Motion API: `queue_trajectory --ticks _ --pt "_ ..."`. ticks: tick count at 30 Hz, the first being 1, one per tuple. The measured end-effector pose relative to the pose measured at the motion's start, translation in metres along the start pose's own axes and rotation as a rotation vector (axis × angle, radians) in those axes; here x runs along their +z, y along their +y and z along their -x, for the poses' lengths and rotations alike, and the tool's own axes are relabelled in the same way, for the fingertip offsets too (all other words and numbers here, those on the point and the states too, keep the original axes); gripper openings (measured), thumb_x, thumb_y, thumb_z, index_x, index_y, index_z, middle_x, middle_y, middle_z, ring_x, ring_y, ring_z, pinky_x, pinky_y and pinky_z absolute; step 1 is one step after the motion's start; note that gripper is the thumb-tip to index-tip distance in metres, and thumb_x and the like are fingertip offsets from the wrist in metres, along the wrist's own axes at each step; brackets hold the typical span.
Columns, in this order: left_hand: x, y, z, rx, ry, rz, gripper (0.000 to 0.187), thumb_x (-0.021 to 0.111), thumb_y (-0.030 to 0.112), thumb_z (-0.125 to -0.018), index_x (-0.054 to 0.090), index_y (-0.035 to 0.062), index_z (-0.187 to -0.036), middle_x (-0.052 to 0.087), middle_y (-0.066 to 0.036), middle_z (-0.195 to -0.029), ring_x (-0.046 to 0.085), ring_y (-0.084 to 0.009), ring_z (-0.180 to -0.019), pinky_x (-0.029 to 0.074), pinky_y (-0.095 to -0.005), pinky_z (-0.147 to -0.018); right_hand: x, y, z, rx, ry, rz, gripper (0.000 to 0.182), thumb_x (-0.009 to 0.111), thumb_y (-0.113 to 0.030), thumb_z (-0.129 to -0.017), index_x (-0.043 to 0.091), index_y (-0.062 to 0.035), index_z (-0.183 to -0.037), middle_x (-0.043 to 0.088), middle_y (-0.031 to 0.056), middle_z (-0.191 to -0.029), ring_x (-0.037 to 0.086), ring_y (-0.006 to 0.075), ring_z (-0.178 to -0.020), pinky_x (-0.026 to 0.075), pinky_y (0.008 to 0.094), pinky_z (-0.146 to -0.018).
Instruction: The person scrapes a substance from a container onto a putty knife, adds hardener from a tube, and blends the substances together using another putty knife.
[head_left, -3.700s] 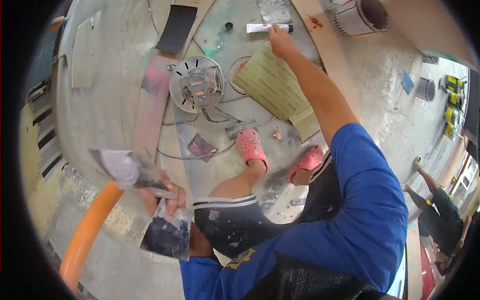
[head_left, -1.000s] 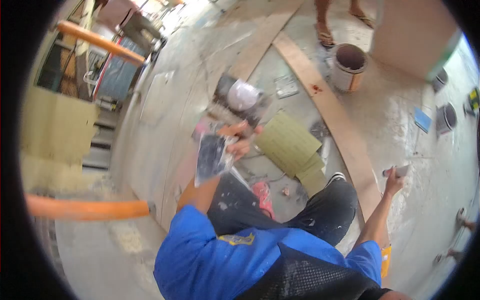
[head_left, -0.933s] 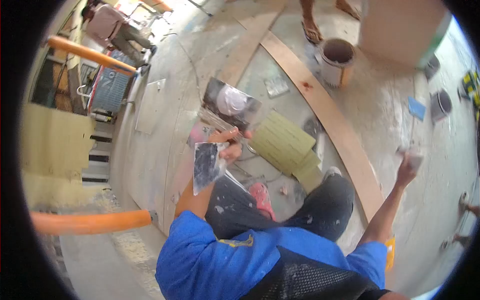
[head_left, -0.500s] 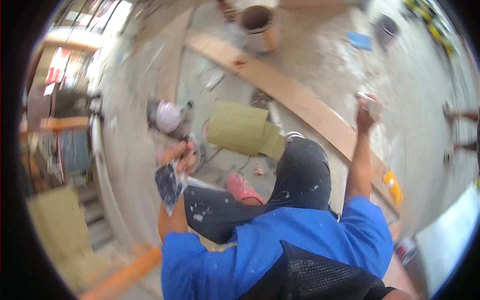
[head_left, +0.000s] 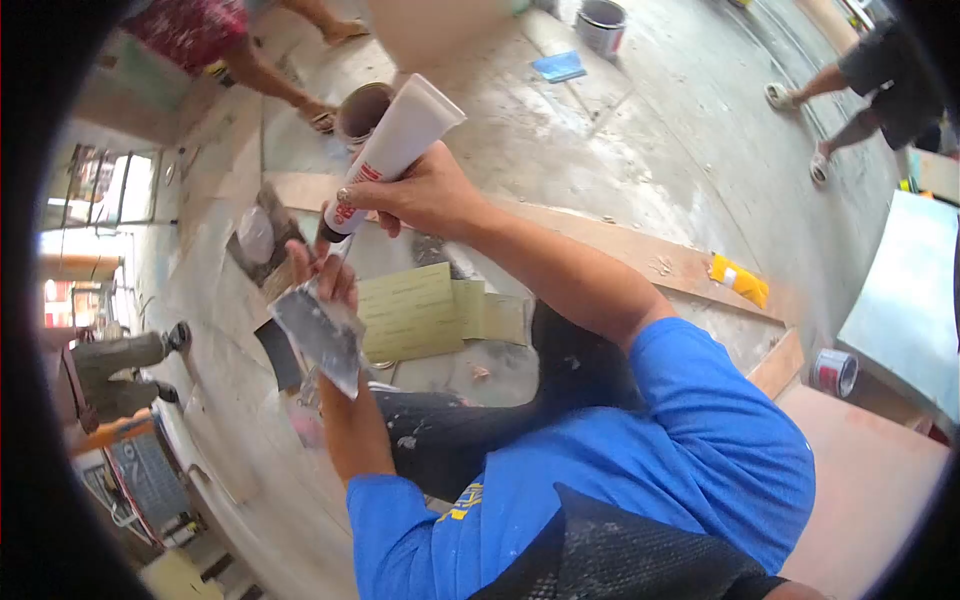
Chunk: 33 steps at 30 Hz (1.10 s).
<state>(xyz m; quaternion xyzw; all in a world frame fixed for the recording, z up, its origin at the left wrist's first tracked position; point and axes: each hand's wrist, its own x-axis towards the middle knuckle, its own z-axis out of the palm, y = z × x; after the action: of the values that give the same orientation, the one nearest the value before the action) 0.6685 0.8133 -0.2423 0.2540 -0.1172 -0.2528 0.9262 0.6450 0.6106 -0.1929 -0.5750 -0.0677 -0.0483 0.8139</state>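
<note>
My right hand (head_left: 432, 200) is wrapped round a white tube (head_left: 405, 135) with red print, its black cap tilted down toward my left hand (head_left: 328, 278). The left fingers are right at the capped end, partly hidden behind it. That same hand holds a dark, flat, thin plate (head_left: 315, 332) smeared with pale paste, lying over the wrist. Below the hands, olive-yellow sheets (head_left: 405, 312) lie on the floor beside my bent leg. A whitish lump (head_left: 256, 235) rests on a dark piece left of my left hand.
A long wooden board (head_left: 620, 245) runs under my right forearm, with a yellow packet (head_left: 738, 282) on it. An open can (head_left: 362, 112) stands behind the tube; another can (head_left: 600, 28) and a blue packet (head_left: 559, 67) lie farther off. Other people's legs (head_left: 835, 90) show at the edges.
My right hand has come in from the far right to my left hand, and the white tube now shows clearly in it. The left hand still holds the smeared plate. The view has shifted.
</note>
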Motion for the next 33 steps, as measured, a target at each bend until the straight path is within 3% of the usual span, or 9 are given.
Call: queue_trajectory --ticks 5,6,10,15,20,21,24,30,33 --pt "0.008 0.027 0.020 0.100 0.160 -0.149 0.034 0.052 0.040 -0.092 0.056 0.0088 -0.106 0.056 -0.001 -0.077 0.038 -0.0033 -0.043 0.034 -0.0172 -0.039 0.063 0.012 0.002 0.070 0.032 0.128 0.015 0.069 -0.017 -0.082 0.067 -0.0026 -0.078 0.067 0.0076 -0.081 0.060 0.0104 -0.060 0.045 0.0217 -0.047" --pt "0.014 0.033 0.030 0.132 0.254 -0.223 0.034 0.053 0.041 -0.091 0.058 0.0091 -0.103 0.054 0.000 -0.074 0.038 -0.0029 -0.043 0.034 -0.0166 -0.039 0.069 0.032 -0.001 0.037 0.021 0.215 0.019 0.071 -0.024 -0.081 0.067 -0.0048 -0.081 0.058 -0.0019 -0.063 0.052 0.0065 -0.054 0.042 0.0225 -0.048" --pt "0.034 0.049 0.055 0.183 0.540 -0.320 0.035 0.059 0.045 -0.087 0.063 0.0106 -0.090 0.049 0.005 -0.062 0.038 -0.0011 -0.044 0.034 -0.0143 -0.038 0.120 0.032 0.013 -0.074 -0.060 0.108 0.024 0.073 -0.007 -0.077 0.061 -0.0051 -0.098 0.063 0.0017 -0.087 0.056 0.0070 -0.073 0.046 0.0212 -0.063" --pt "0.004 0.061 0.056 0.287 0.302 -0.085 0.031 0.059 0.038 -0.088 0.053 0.0089 -0.098 0.055 0.000 -0.083 0.040 -0.0013 -0.039 0.033 -0.0142 -0.030 0.114 0.053 -0.001 -0.214 -0.286 0.106 0.029 0.072 0.001 -0.074 0.059 -0.0031 -0.100 0.062 0.0058 -0.100 0.058 0.0122 -0.090 0.047 0.0251 -0.077" --pt "0.007 0.064 0.061 0.307 0.405 -0.178 0.029 0.057 0.034 -0.089 0.054 0.0062 -0.095 0.055 0.000 -0.078 0.041 -0.0013 -0.039 0.034 -0.0138 -0.031 0.104 0.053 -0.023 -0.364 -0.574 0.233 0.033 0.073 0.005 -0.069 0.058 -0.0034 -0.098 0.061 0.0081 -0.104 0.056 0.0170 -0.103 0.046 0.0309 -0.087" --pt "0.006 0.062 0.058 0.290 0.434 -0.177 0.028 0.057 0.033 -0.090 0.054 0.0057 -0.095 0.055 -0.001 -0.077 0.040 -0.0012 -0.039 0.033 -0.0137 -0.032 0.107 0.051 -0.021 -0.157 -0.533 0.038 0.034 0.073 0.006 -0.070 0.056 -0.0030 -0.098 0.060 0.0083 -0.103 0.056 0.0189 -0.102 0.046 0.0327 -0.087" --pt "-0.018 0.059 0.053 0.257 0.350 -0.039 0.031 0.059 0.034 -0.089 0.056 0.0049 -0.098 0.058 -0.001 -0.079 0.040 -0.0010 -0.039 0.032 -0.0159 -0.032 0.114 0.072 -0.023 -0.147 -0.228 0.063 0.052 0.072 0.005 -0.072 0.044 -0.0035 -0.114 0.058 0.0100 -0.105 0.056 0.0183 -0.099 0.046 0.0327 -0.088" --pt "-0.039 0.054 0.038 0.224 0.318 -0.015 0.034 0.058 0.035 -0.089 0.058 0.0029 -0.100 0.059 -0.002 -0.081 0.040 -0.0021 -0.042 0.031 -0.0169 -0.037 0.090 0.057 -0.033 -0.319 -0.463 0.338 0.056 0.071 0.008 -0.072 0.040 -0.0031 -0.117 0.058 0.0139 -0.110 0.056 0.0204 -0.100 0.044 0.0346 -0.092" --pt "-0.031 0.053 0.034 0.206 0.272 -0.021 0.033 0.057 0.035 -0.091 0.061 0.0028 -0.096 0.059 -0.001 -0.078 0.040 -0.0017 -0.043 0.031 -0.0168 -0.039 0.097 0.066 -0.027 -0.228 -0.237 0.148 0.056 0.069 0.011 -0.069 0.043 -0.0033 -0.117 0.059 0.0146 -0.111 0.055 0.0240 -0.106 0.044 0.0351 -0.093"
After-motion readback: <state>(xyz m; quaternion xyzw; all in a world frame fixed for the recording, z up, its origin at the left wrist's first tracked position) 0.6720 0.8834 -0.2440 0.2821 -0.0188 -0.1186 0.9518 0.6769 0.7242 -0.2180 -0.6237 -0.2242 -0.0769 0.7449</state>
